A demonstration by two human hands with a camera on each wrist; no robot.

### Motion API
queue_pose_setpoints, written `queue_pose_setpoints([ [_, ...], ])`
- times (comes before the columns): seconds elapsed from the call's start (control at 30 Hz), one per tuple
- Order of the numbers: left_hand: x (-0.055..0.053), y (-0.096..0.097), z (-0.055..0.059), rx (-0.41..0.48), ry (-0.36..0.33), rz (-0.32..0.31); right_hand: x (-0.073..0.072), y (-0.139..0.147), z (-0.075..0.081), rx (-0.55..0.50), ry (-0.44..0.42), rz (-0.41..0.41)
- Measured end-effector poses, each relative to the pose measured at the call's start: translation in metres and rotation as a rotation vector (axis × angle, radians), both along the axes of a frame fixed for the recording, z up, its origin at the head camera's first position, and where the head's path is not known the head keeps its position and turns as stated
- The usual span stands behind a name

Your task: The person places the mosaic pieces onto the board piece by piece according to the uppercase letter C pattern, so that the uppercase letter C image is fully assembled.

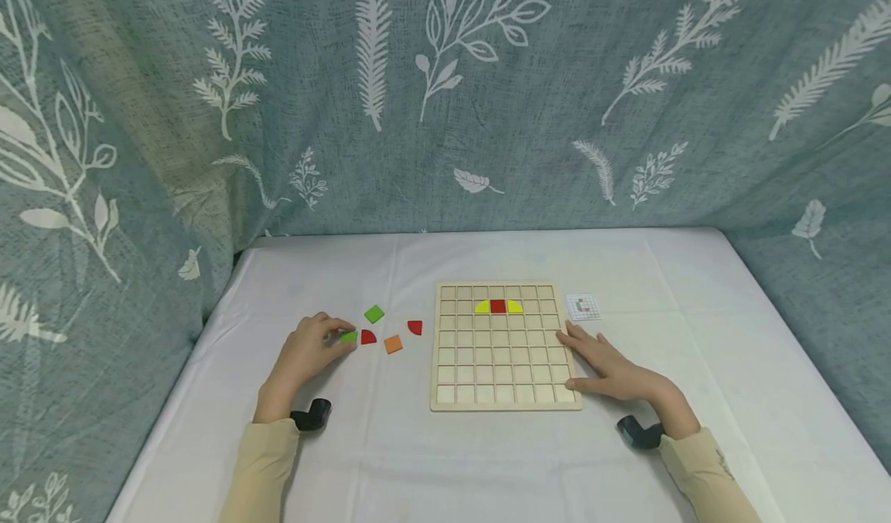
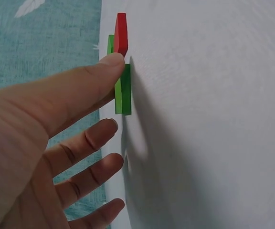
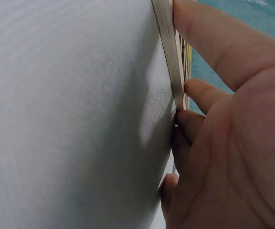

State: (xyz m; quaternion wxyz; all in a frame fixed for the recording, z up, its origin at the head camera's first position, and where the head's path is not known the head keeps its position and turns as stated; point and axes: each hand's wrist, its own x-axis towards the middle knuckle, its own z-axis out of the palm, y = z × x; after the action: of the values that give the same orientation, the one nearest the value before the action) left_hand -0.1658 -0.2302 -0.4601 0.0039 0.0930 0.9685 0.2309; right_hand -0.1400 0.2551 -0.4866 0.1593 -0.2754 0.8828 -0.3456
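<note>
My left hand (image 1: 306, 357) pinches a green flat piece (image 1: 349, 337) between thumb and forefinger, close to the table. In the left wrist view the thumb covers part of this green piece (image 2: 123, 93). Just right of it lies a red quarter-circle piece (image 1: 368, 338). My right hand (image 1: 616, 372) rests with extended fingers at the right edge of a wooden grid board (image 1: 504, 408), thumb near the lower corner. On the board's second row sit a red square (image 1: 497, 306) and two yellow quarter-circles, one on the left (image 1: 483, 307) and one on the right (image 1: 515, 307).
Beyond the left hand are a green square (image 1: 374, 314), an orange square (image 1: 393, 344) and another red quarter-circle (image 1: 414, 327). A small printed pattern card (image 1: 582, 307) lies right of the board. White cloth (image 1: 390, 461) covers the table; a leaf-patterned curtain (image 1: 404, 159) hangs behind.
</note>
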Motion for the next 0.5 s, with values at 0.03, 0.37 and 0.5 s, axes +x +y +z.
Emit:
queue_pose_setpoints([
  [0.03, 0.0005, -0.0002, 0.0007, 0.001, -0.003, 0.001, 0.0000, 0.0000, -0.0001, 0.000, 0.000, 0.000],
  [0.37, 0.0022, -0.0007, 0.0025, 0.011, -0.027, -0.001, 0.0001, -0.0002, -0.0010, -0.006, 0.001, 0.000],
  [0.5, 0.0009, 0.0002, 0.0012, 0.008, -0.002, 0.002, 0.0001, -0.0003, -0.0009, -0.011, -0.007, -0.002],
])
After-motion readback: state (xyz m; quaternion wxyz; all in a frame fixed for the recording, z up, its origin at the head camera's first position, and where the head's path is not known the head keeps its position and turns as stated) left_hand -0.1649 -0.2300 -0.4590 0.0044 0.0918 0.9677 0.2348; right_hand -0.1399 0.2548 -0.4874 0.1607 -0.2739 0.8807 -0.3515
